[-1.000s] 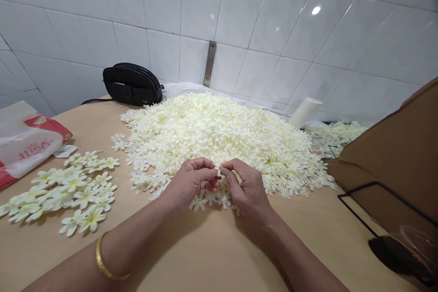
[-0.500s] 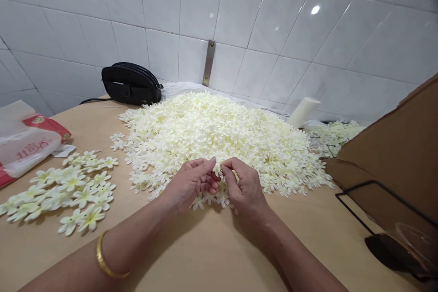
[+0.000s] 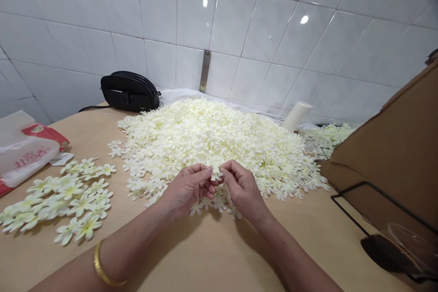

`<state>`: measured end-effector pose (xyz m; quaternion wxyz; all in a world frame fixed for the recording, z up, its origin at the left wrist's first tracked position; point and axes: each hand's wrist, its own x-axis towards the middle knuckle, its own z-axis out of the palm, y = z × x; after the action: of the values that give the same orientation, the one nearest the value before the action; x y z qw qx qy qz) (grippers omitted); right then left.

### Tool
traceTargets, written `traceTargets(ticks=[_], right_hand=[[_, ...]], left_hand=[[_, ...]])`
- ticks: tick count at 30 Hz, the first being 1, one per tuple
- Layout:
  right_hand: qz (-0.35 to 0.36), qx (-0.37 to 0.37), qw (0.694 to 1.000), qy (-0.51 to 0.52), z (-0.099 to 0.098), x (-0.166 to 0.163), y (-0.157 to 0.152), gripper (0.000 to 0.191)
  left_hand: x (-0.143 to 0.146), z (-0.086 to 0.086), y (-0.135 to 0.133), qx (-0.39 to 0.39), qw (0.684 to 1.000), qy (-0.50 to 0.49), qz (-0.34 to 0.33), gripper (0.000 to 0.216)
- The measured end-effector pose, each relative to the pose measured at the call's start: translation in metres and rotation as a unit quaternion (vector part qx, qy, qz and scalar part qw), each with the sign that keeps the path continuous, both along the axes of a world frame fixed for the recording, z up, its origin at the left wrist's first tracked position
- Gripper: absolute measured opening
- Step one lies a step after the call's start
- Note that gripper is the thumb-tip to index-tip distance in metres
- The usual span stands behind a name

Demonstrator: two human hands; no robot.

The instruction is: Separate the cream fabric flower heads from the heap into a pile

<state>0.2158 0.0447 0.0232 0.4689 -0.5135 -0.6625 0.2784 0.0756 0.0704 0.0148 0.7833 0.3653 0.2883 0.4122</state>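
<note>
Between my two hands is a small pale-yellow artificial flower (image 3: 216, 174), pinched at its petals. My left hand (image 3: 190, 187) grips its left side with thumb and forefinger, the other fingers curled below. On the flower's right side, my right hand (image 3: 242, 187) pinches with thumb and forefinger. Right behind and partly beneath my hands rises a large heap of the same flower heads (image 3: 212, 132). A few blossoms lie just below my fingers at the heap's front edge. Whether more than one flower is in my fingers I cannot tell.
Larger yellow-centred flowers (image 3: 73, 196) lie spread at the left, near a red and white plastic bag (image 3: 34, 150). A black pouch (image 3: 130, 91) stands by the tiled wall. A white roll (image 3: 297, 116) leans behind the heap. At right are a cardboard box (image 3: 386, 146) and dark glasses (image 3: 386, 253).
A flower now shows clearly between my fingertips, where it was mostly hidden before. My hands stay close together in nearly the same place. The view has tilted slightly upward.
</note>
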Motion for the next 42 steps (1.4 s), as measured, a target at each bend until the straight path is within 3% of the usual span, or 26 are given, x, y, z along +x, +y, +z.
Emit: traceTargets(ticks=[7,13,15,17,21,23,27,30,34,37,42], right_hand=[[0.040,-0.048,0.992,0.109,0.000,0.000,0.001,0.019],[-0.006,-0.028,0.993,0.118,0.001,0.005,0.004,0.018],[-0.027,-0.003,0.995,0.096,0.002,0.007,0.004,0.018],[-0.045,0.018,0.996,0.077,0.004,0.008,0.004,0.018],[-0.069,0.040,0.995,0.056,0.005,0.011,0.006,0.016],[-0.077,0.045,0.995,0.041,0.004,0.012,0.007,0.016],[-0.101,0.083,0.991,-0.035,0.001,0.012,0.008,0.017],[-0.120,0.150,0.974,-0.121,-0.004,0.011,0.009,0.017],[-0.132,0.251,0.931,-0.229,-0.010,0.012,0.012,0.017],[-0.117,0.310,0.897,-0.293,-0.011,0.012,0.012,0.017],[-0.075,0.337,0.868,-0.357,-0.010,0.006,0.008,0.016]], left_hand=[[0.000,0.002,-0.002,0.003,1.000,0.007,0.016,0.018],[0.001,0.007,-0.002,-0.006,0.997,0.020,0.073,0.022],[0.000,0.008,-0.004,0.000,0.997,0.057,0.059,0.022],[0.001,0.011,-0.009,0.026,0.993,0.114,0.000,0.019],[0.002,0.012,-0.019,0.117,0.946,0.230,-0.194,0.011],[0.003,0.008,-0.022,0.156,0.913,0.285,-0.246,0.012],[0.005,-0.005,-0.023,0.261,0.862,0.375,-0.218,0.012],[0.007,-0.009,-0.024,0.302,0.847,0.406,-0.160,0.011],[0.009,-0.002,-0.021,0.293,0.884,0.360,-0.051,0.019],[0.007,0.003,-0.015,0.218,0.934,0.284,0.007,0.028],[0.003,-0.001,-0.006,0.110,0.981,0.158,0.038,0.032]])
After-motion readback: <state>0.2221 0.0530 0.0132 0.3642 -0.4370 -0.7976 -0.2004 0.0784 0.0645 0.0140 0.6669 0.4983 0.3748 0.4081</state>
